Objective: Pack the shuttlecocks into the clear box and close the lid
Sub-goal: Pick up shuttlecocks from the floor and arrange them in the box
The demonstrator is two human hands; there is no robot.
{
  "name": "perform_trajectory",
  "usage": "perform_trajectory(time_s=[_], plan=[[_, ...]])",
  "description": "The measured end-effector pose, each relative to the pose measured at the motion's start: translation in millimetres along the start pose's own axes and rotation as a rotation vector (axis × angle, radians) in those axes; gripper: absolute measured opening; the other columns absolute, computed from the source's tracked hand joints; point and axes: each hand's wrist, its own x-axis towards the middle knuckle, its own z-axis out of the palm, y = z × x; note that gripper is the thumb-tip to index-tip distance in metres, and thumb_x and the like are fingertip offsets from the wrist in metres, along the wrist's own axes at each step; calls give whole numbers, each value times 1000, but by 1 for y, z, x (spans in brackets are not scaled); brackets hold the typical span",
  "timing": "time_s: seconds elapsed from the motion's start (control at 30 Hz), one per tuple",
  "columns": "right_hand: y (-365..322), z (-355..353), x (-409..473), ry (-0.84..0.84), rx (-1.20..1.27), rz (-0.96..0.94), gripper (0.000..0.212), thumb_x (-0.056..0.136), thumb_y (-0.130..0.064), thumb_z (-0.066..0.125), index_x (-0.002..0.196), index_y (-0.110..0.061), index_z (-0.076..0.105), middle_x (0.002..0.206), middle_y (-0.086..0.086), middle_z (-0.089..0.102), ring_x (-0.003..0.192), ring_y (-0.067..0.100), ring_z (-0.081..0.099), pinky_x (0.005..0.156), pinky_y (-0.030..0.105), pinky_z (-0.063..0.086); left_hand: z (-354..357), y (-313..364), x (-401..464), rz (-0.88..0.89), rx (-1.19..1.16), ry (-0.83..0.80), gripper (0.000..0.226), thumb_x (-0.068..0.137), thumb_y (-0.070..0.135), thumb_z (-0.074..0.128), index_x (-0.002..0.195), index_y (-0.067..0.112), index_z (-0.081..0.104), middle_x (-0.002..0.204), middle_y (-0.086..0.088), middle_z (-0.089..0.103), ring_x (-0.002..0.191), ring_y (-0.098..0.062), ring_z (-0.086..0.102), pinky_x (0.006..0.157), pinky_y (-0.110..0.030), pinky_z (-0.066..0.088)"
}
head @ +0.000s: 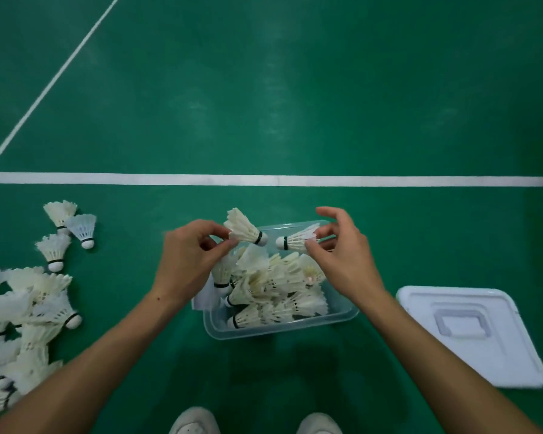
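Both hands pinch one shuttlecock each by the feather skirt, above the far end of the clear box (279,327). Left hand (190,255) holds its shuttlecock (243,228) between thumb and fingertips, cork pointing toward 4 o'clock. Right hand (339,252) pinches the second shuttlecock (297,241) with thumb and forefinger, the other fingers raised and loosely curled; its cork points toward 9 o'clock. The two corks are near each other, not touching.

Green court floor (295,89) fills the view, crossed by a white line (295,180) at 12 o'clock of the box, with a second line (60,73) running off toward 11 o'clock. At 3 to 4 o'clock of the box lies the white lid (489,355), flat on the floor, apart from the box, handle recess up. The box itself stands open at the centre, holding a heap of packed shuttlecocks (273,292) lying every way. At 8 to 9 o'clock a loose pile of shuttlecocks (22,311) is spread on the floor, with three more (83,228) just beyond it toward 10 o'clock. At 6 o'clock, two white shoe tips (195,421) show at the bottom edge.
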Motion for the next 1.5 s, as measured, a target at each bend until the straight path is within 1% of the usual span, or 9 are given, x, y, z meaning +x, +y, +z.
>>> perform_trajectory(time_s=[0.13,0.23,0.43,0.53,0.8,1.03,1.2,1.3,1.5], plan=[[12,16,0,-43,-186,-89,54,96,-23,73,144,-29,48,98,-16,63,82,6,69,78,39,61,7,0,3,-2,40,13,10,84,20,87,92,19,80,77,15,71,58,-11,63,58,-23,57],[10,41,2,-111,-256,-153,58,98,-21,72,149,-23,45,97,-12,64,82,8,67,68,24,55,5,-4,0,-41,24,57,10,84,20,87,90,22,79,72,13,69,58,-10,62,55,-16,53],[6,74,13,-210,-234,-135,71,95,-14,76,154,-21,37,90,-5,68,80,12,68,74,32,61,-6,-7,-2,-10,-9,30,20,83,21,85,86,36,73,75,20,71,60,-9,62,55,-12,48],[6,79,16,-239,-185,-104,75,93,-14,78,153,-23,33,86,-5,68,79,13,68,76,36,62,-9,-8,1,75,7,-29,10,80,31,81,89,35,76,85,17,72,62,-12,60,57,-22,52],[1,43,14,-301,-51,-65,78,88,-28,83,153,-23,39,112,-7,71,100,5,69,97,32,60,-15,-4,30,230,133,-315,10,83,34,81,90,27,84,81,18,69,65,-7,60,59,-10,42],[-41,4,17,-297,-42,-339,70,85,-18,84,145,-29,51,127,-18,67,121,1,61,105,24,50,-13,18,66,291,105,-598,7,83,25,87,90,26,84,77,15,69,62,-2,57,59,-9,39],[-42,12,22,-315,-103,-331,53,85,-23,86,133,-24,63,103,-15,74,101,0,68,97,27,57,-9,17,69,159,-59,-608,13,84,22,87,93,30,81,67,11,65,57,-4,46,55,-21,38],[-33,12,19,-309,-150,-327,52,86,-26,86,132,-28,63,96,-16,74,94,-1,70,93,29,59,-5,15,63,72,-147,-562,29,83,20,86,108,29,75,94,9,71,59,-11,50,56,-26,46],[-3,-4,5,12,-109,-152,44,88,-24,85,128,-24,67,98,-14,71,89,0,72,83,24,62,-16,-2,51,4,-216,-289,26,85,18,83,108,27,75,104,-1,71,59,-19,52,58,-32,49]])
